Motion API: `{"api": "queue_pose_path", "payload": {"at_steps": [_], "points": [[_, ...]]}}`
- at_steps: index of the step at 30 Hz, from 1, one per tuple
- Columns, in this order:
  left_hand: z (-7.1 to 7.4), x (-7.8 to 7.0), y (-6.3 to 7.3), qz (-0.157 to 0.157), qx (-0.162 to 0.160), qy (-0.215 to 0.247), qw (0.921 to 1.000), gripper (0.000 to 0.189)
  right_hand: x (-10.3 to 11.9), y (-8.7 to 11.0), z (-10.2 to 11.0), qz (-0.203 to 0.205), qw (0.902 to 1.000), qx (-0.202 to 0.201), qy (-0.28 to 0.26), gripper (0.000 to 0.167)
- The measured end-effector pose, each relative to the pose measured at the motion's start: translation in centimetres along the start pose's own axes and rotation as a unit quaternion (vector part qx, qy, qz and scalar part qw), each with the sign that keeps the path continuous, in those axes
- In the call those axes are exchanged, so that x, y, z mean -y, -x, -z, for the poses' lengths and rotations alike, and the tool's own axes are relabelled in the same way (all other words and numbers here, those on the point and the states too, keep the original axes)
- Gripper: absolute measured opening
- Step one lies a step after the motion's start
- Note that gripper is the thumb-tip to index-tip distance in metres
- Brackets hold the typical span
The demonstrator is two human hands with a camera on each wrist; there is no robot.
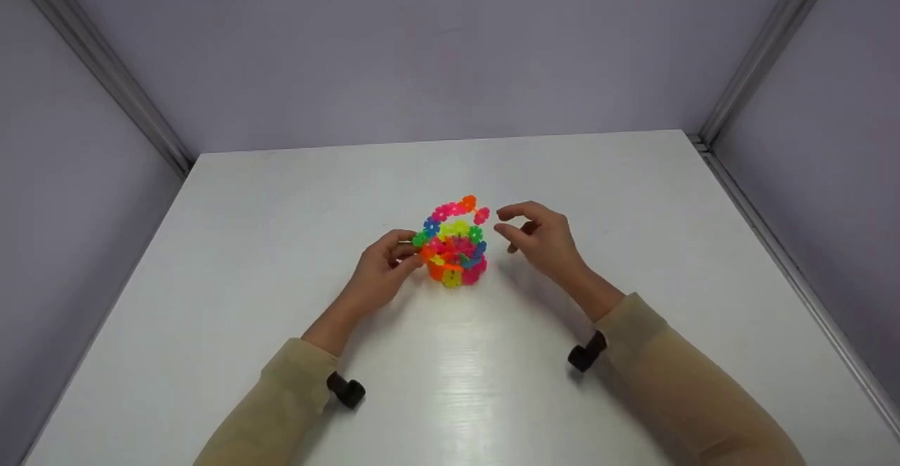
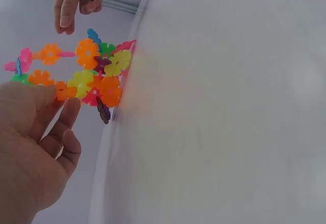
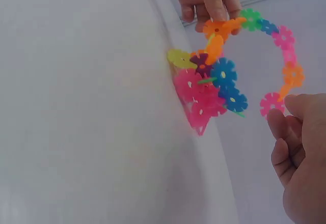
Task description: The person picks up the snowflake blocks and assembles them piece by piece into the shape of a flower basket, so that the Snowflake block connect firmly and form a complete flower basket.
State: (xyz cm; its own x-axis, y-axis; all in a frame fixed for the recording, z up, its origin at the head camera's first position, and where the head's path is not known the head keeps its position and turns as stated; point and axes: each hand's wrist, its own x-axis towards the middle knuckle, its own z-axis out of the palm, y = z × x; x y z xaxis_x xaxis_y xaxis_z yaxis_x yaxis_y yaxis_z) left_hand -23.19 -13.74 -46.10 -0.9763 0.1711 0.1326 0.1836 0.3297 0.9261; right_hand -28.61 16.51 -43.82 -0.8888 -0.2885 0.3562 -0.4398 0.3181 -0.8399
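A small basket of interlocking plastic snowflake discs point(image 1: 457, 251) stands on the white table, in pink, orange, yellow, green and blue. From its left side a chain of discs point(image 3: 289, 56) curves up and over like a handle, its far end hanging loose above the right rim. My left hand point(image 1: 380, 273) pinches an orange disc point(image 2: 63, 90) at the left rim, near the foot of that chain. Just right of the chain's end disc point(image 1: 481, 215), which is pink, my right hand point(image 1: 545, 237) hovers with thumb and index finger apart, holding nothing.
The white tabletop point(image 1: 295, 199) extends around the basket on every side. Behind it rises a pale wall point(image 1: 450, 51), with side walls at left and right framed by metal rails point(image 1: 773, 51). A black strap device point(image 1: 587, 352) sits at each sleeve cuff.
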Motion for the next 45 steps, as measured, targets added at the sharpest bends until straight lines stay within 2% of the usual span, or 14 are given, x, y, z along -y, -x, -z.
{"api": "queue_pose_path", "payload": {"at_steps": [3,8,13,19,21,23,27,29,31,33,38,41,45], "points": [[0.3,0.2,-0.3,-0.002,-0.005,0.004,1.0000,0.031,-0.3,-0.7,0.5,-0.029,0.9995,0.014,0.002,0.028],[0.8,0.5,-1.0,-0.001,-0.009,0.000,1.0000,0.031,-0.6,-1.1,0.6,-0.072,0.9952,0.066,-0.001,0.027],[1.2,0.7,-1.9,0.012,-0.016,-0.002,0.9998,0.033,-0.7,-0.9,0.2,-0.080,0.9922,0.095,-0.004,0.020],[1.5,0.8,-2.4,0.015,-0.037,-0.005,0.9992,0.034,-0.3,-0.9,-0.5,-0.070,0.9927,0.097,-0.015,0.017],[1.5,0.8,-2.1,0.019,-0.053,-0.017,0.9983,0.036,-0.2,-0.8,-0.8,-0.069,0.9929,0.094,-0.020,0.017],[1.5,0.7,-1.3,0.013,-0.082,-0.028,0.9961,0.036,0.0,-0.7,-1.0,-0.068,0.9932,0.092,-0.020,0.017],[0.9,-0.4,0.7,-0.018,-0.143,-0.037,0.9888,0.034,0.1,-0.5,-0.9,-0.065,0.9935,0.092,-0.017,0.016],[0.3,-1.2,1.6,-0.042,-0.154,-0.039,0.9864,0.032,0.2,-0.4,-0.7,-0.061,0.9936,0.094,-0.016,0.016],[-0.6,-2.0,2.1,-0.066,-0.143,-0.046,0.9865,0.031,0.3,-0.4,-0.5,-0.065,0.9936,0.091,-0.015,0.017],[-1.6,-2.7,2.2,-0.093,-0.119,-0.052,0.9872,0.031,0.4,-0.4,-0.3,-0.067,0.9938,0.088,-0.014,0.017],[-4.2,-3.6,1.3,-0.136,-0.060,-0.074,0.9862,0.032,0.2,-0.6,-0.1,-0.064,0.9942,0.085,-0.016,0.018],[-5.5,-3.8,0.5,-0.141,-0.053,-0.113,0.9821,0.034,-0.1,-0.6,-0.2,-0.063,0.9941,0.086,-0.021,0.019],[-6.4,-3.6,-0.4,-0.144,-0.059,-0.181,0.9710,0.035,-0.5,-0.6,-0.4,-0.073,0.9939,0.078,-0.030,0.018]]}}
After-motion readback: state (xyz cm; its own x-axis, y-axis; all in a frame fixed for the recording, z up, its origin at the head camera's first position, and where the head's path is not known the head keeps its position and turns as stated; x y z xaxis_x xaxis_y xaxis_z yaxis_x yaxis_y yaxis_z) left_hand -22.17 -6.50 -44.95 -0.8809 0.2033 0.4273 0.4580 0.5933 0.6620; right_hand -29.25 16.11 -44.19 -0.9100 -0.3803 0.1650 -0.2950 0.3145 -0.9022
